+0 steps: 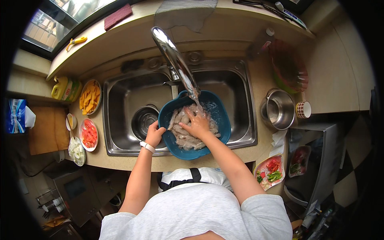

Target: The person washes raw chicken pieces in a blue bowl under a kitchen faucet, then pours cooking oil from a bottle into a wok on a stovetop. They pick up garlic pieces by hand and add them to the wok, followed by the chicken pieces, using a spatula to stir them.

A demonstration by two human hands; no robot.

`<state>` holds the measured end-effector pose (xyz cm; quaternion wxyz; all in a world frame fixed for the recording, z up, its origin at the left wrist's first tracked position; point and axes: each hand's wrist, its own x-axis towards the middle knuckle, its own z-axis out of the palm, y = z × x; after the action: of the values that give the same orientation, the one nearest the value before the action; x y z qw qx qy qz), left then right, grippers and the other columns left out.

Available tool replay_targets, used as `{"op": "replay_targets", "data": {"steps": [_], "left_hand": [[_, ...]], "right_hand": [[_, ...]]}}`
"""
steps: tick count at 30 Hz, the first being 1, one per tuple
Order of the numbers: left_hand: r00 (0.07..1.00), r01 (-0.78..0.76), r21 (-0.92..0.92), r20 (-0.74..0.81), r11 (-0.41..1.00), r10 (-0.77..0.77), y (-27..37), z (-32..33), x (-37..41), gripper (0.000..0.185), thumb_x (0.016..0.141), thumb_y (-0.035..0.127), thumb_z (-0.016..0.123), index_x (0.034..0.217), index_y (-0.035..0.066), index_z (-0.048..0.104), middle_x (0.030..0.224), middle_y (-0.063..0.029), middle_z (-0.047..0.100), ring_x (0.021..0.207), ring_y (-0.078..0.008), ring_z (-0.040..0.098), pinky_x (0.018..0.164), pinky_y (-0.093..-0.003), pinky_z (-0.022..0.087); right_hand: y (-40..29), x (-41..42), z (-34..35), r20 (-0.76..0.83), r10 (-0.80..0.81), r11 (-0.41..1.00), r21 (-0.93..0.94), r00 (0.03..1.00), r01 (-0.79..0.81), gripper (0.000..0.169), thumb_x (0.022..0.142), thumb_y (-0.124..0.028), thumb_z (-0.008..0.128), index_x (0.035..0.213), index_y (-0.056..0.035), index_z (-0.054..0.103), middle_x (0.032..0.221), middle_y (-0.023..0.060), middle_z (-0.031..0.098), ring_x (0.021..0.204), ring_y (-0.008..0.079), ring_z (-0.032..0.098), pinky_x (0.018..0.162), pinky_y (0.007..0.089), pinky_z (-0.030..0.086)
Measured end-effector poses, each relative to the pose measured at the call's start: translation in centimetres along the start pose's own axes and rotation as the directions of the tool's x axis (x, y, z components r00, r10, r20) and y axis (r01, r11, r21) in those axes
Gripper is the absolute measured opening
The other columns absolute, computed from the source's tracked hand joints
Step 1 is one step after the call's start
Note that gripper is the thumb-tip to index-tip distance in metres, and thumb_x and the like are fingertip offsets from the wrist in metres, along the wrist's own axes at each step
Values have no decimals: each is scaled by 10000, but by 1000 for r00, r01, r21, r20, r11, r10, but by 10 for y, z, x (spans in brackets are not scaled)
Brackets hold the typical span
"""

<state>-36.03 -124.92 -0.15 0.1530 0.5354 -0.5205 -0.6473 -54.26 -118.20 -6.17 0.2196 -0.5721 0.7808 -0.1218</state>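
Observation:
A blue plastic basin [196, 154] rests over the sink's divider and front edge, holding many pale pieces of raw meat [187, 138] that look like chicken feet or shrimp; I cannot tell which. My left hand [155, 134] grips the basin's left rim. Fingers spread, my right hand [196, 122] lies on the meat inside the basin. Water runs from the chrome faucet [177, 57] beside its fingers.
The double steel sink [120, 87] has a steel pot [145, 121] in its left bowl. Plates of orange strips [90, 97], red pieces [89, 134] and white pieces [77, 151] stand left. On the right are a steel pot [277, 109], a checkered cup [303, 109] and a plate of chopped peppers [271, 171].

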Motion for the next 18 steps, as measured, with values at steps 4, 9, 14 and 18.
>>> {"op": "replay_targets", "data": {"steps": [4, 9, 14, 18], "left_hand": [[975, 219, -223, 77, 950, -206, -14, 3, 5, 357, 668, -28, 455, 1015, 49, 486, 834, -42, 550, 688, -135, 571, 588, -243, 512], [958, 272, -374, 192, 886, -213, -25, 9, 6, 477, 608, -3, 428, 1082, 23, 469, 904, -77, 573, 787, -196, 580, 715, -308, 504], [945, 291, -371, 257, 882, -204, -26, 21, 13, 518, 597, 10, 438, 1113, 3, 471, 1009, -81, 567, 864, -201, 567, 782, -308, 473], [947, 257, -350, 277, 901, -162, -13, 32, 13, 543, 586, 18, 446, 1129, 0, 466, 1032, -83, 560, 913, -201, 550, 793, -295, 451]], "right_hand": [[11, 0, 2, 74, 7, 994, 110, 997, -15, 694, 701, -619, 500, 1302, -304, 355, 1355, 225, 239, 1157, 405, 349, 921, 535, 302], [19, -7, -3, 25, -43, 994, 102, 999, 40, 689, 711, -636, 466, 1303, -300, 358, 1358, 208, 261, 1215, 389, 303, 968, 613, 124], [37, -12, 0, 82, -5, 992, 126, 997, -5, 686, 724, -661, 419, 1286, -269, 395, 1364, 191, 265, 1269, 386, 203, 958, 647, -38], [48, -15, -6, 97, 27, 992, 117, 995, -39, 689, 720, -676, 411, 1273, -265, 418, 1372, 183, 255, 1279, 406, 148, 944, 661, -50]]}}
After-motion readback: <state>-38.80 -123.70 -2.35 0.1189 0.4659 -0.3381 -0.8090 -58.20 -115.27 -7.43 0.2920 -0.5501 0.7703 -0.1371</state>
